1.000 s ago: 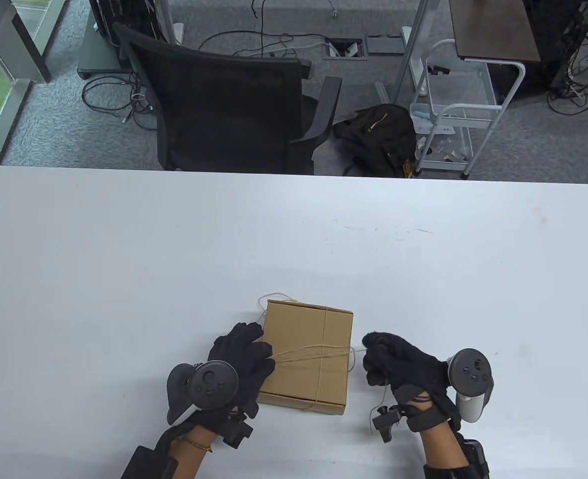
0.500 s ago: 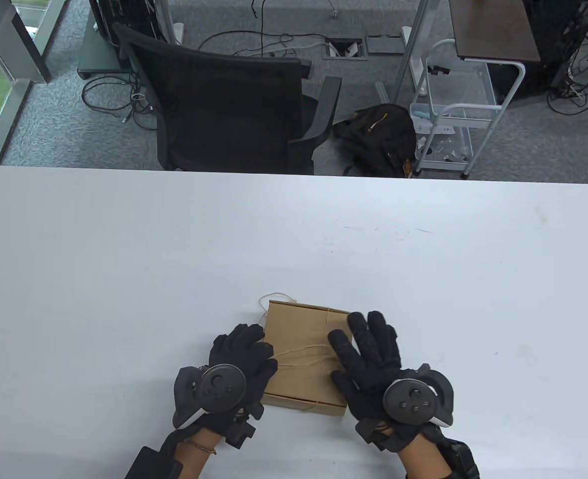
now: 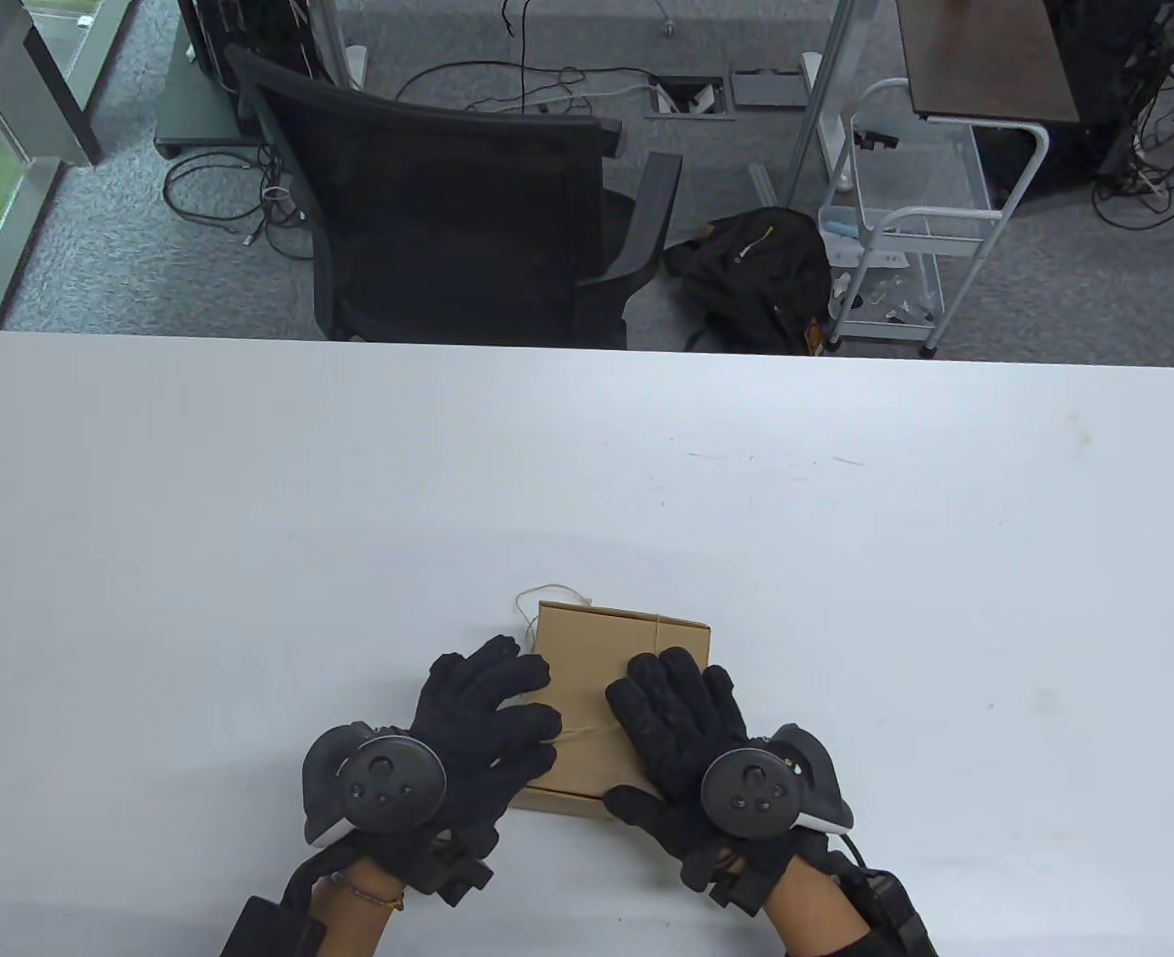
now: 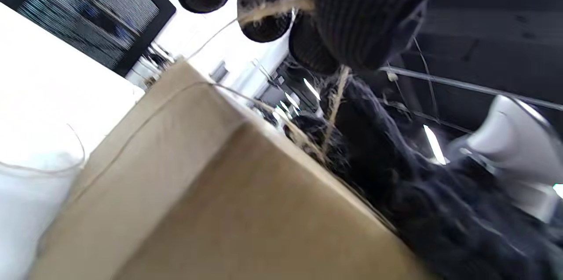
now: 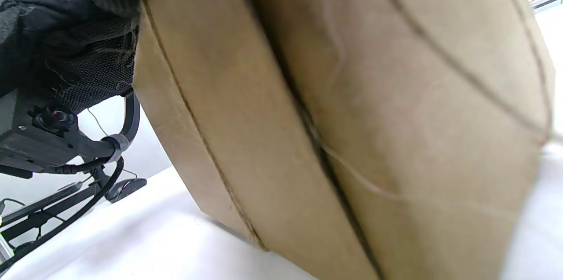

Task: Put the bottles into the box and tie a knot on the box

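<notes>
- Right hand, black sensor glove, lies palm down on the right half of the cardboard box; fingers spread and fairly straight, thumb hanging off the near edge, nothing gripped. Round tracker on its back.
- Left hand at the box's left side, fingers reaching onto the lid; in the left wrist view its fingertips pinch a strand of twine, pulled up off the box.
- Both hands are touching the box, 1 on each side, and come close together over the lid's middle.
- Box is shut, flat on the white table, near the front edge, roughly centre. Twine runs across the lid and down the sides; right wrist view shows thin lines of it over the cardboard. Cannot tell if a knot is tied. A loose loop of twine lies at the far left corner.
- Bottles not visible.
- Past the table: black office chair on grey carpet, black backpack on the floor, white wire cart to the right, loose cables, a dark desk at far right.
</notes>
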{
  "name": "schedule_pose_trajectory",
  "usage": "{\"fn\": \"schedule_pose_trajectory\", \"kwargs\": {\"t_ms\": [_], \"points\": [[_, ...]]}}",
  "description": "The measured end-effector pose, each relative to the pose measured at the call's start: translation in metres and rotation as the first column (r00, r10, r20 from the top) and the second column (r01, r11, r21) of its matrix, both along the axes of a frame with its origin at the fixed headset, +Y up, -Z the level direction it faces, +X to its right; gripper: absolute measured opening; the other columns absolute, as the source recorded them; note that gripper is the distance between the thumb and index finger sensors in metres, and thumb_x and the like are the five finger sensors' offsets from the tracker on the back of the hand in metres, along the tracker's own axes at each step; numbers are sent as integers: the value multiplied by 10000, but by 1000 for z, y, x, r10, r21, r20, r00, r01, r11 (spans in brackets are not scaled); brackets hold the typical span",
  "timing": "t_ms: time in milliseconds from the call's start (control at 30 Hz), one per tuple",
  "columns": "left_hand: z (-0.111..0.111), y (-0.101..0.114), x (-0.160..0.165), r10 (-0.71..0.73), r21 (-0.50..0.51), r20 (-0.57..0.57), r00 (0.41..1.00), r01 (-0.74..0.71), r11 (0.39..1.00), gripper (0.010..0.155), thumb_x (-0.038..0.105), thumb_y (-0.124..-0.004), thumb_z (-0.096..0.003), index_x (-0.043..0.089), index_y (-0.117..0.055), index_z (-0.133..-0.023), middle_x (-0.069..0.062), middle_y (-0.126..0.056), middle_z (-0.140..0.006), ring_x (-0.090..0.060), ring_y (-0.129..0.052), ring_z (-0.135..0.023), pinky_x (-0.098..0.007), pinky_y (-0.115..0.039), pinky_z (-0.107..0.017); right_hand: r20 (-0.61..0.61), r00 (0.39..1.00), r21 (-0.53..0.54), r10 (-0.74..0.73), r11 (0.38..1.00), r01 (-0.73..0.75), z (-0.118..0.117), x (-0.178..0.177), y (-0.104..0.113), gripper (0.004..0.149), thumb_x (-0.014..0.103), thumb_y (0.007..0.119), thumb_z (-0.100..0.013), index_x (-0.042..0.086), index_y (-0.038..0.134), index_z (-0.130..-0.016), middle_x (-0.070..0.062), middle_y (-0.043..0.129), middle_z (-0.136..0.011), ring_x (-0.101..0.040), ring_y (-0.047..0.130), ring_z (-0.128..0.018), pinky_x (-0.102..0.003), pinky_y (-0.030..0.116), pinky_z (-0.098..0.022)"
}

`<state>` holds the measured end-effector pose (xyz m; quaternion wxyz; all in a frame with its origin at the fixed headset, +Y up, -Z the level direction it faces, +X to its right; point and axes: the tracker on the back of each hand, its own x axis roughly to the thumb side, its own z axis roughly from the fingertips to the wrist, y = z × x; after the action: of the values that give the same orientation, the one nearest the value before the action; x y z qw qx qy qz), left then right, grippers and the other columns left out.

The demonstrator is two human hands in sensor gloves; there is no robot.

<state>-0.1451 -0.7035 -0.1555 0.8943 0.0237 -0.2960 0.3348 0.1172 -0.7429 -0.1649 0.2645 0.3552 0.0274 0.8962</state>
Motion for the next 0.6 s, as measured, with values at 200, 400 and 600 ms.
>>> {"fn": "schedule_pose_trajectory", "kwargs": {"t_ms": [200, 400, 600], "points": [[-3, -4, -2, -118, -39, 60, 991, 120, 992, 490, 443, -970, -405, 242, -963, -851, -180, -669, -1225, -578, -514, -1136, -864, -386, -679, -28, 999, -12, -18, 1000, 18, -1, 2, -1, 668, 535, 647, -477, 323, 547, -1103, -216, 226, -1161, -471, 85, -998, -685, 76, -641], [-7, -5, -20, 64, -11, -136, 989, -66, 998, 569, 595, -865, -428, 129, -1019, -716, -222, -727, -1171, -597, -550, -1101, -856, -396, -667, -38, 999, -18, -15, 1000, 15, -1, 2, -1, 660, 534, 649, -478, 321, 565, -1097, -199, 227, -1166, -463, 82, -1002, -683, 70, -639], [0, -4, -4, -133, 89, -278, 952, 163, 983, 617, 536, -938, -412, 168, -869, -903, -212, -649, -1189, -580, -569, -1094, -824, -463, -678, -72, 997, -24, -7, 1000, 5, -1, 2, -1, 652, 533, 655, -477, 326, 576, -1090, -186, 236, -1170, -458, 87, -1005, -679, 71, -642]]}}
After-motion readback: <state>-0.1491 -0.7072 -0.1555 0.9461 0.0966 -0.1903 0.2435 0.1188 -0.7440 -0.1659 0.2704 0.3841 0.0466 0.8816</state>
